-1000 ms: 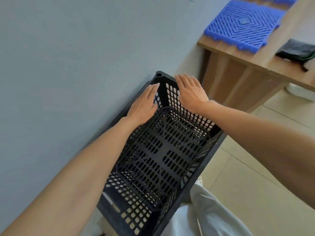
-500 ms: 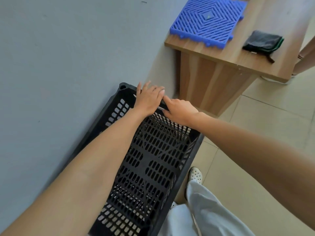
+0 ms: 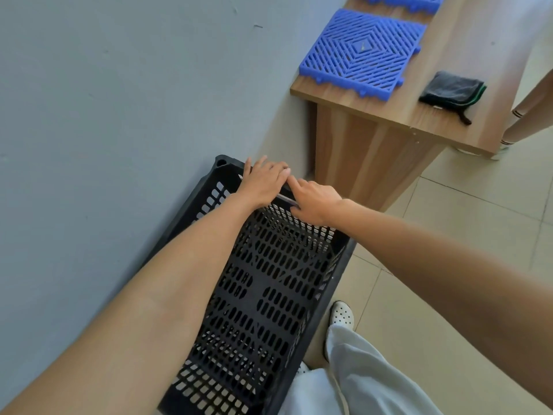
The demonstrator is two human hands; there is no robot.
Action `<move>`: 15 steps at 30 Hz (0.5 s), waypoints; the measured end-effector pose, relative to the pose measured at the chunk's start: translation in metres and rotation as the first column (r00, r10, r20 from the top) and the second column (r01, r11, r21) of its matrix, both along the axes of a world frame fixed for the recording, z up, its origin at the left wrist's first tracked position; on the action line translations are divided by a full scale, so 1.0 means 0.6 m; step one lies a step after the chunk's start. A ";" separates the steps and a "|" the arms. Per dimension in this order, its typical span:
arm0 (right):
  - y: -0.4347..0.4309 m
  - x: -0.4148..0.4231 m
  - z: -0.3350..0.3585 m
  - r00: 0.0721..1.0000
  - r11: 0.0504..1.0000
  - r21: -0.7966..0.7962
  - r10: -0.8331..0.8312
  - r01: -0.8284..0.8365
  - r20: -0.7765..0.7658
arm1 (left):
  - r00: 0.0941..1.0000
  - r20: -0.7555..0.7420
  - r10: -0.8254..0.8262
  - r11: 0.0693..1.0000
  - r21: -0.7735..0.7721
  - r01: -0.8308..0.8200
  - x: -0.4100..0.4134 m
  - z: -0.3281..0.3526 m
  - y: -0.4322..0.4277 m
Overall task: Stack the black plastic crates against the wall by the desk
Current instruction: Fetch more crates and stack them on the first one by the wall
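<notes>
A black perforated plastic crate [image 3: 269, 295] stands open side up against the grey wall [image 3: 104, 130], just in front of the wooden desk [image 3: 368, 151]. Through its holes more black slats show, but I cannot tell whether another crate sits under it. My left hand [image 3: 263, 182] lies over the crate's far rim, fingers curled on the edge. My right hand [image 3: 314, 202] rests beside it on the same far rim, index finger stretched toward the left hand. Both forearms reach over the crate.
On the desk lie blue plastic grid tiles [image 3: 362, 52] and a folded dark cloth [image 3: 452, 92]. Beige floor tiles [image 3: 449, 265] spread to the right. My foot in a white perforated shoe [image 3: 341, 316] and light trouser leg stand beside the crate. Another person's legs [image 3: 526, 115] show at far right.
The hands moved from the inside of the far wall up onto its rim. The crate sank lower and now sits level by the wall; the view tilted toward the desk.
</notes>
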State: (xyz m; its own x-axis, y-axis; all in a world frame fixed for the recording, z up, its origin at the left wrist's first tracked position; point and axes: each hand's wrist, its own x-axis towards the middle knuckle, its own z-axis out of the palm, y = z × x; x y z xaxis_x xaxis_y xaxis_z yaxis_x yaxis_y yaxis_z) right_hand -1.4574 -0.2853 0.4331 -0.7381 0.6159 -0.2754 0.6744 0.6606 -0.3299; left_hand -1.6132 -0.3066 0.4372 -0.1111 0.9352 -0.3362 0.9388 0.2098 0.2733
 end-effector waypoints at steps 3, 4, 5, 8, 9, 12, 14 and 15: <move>0.003 0.007 0.018 0.996 1.000 -0.003 -0.006 0.006 0.085 | 0.999 0.046 -0.011 0.995 0.102 0.006 0.005 0.016 -0.029; 0.002 0.014 0.023 0.997 0.999 -0.005 -0.031 0.032 0.077 | 0.998 0.053 -0.020 0.991 0.133 0.013 0.005 0.021 -0.041; -0.001 0.023 0.028 0.996 0.998 -0.005 -0.062 0.062 0.060 | 0.998 0.052 -0.032 0.987 0.156 0.023 0.003 0.026 -0.053; -0.016 0.053 0.046 0.994 0.995 0.022 -0.101 0.100 0.051 | 0.997 0.012 -0.082 0.979 0.186 0.078 -0.002 0.049 -0.085; -0.025 0.062 0.052 0.993 0.994 0.040 -0.101 0.098 0.061 | 0.995 -0.002 -0.101 0.977 0.188 0.100 0.000 0.058 -0.094; -0.060 0.082 0.070 0.990 0.988 0.098 -0.123 0.116 0.068 | 0.989 -0.028 -0.148 0.975 0.161 0.151 0.016 0.085 -0.122; -0.090 0.094 0.081 0.988 0.981 0.150 -0.133 0.120 0.081 | 0.981 -0.064 -0.182 0.976 0.112 0.189 0.030 0.100 -0.144; -0.106 0.102 0.085 0.988 0.977 0.183 -0.126 0.108 0.090 | 0.976 -0.082 -0.204 0.973 0.097 0.211 0.038 0.105 -0.156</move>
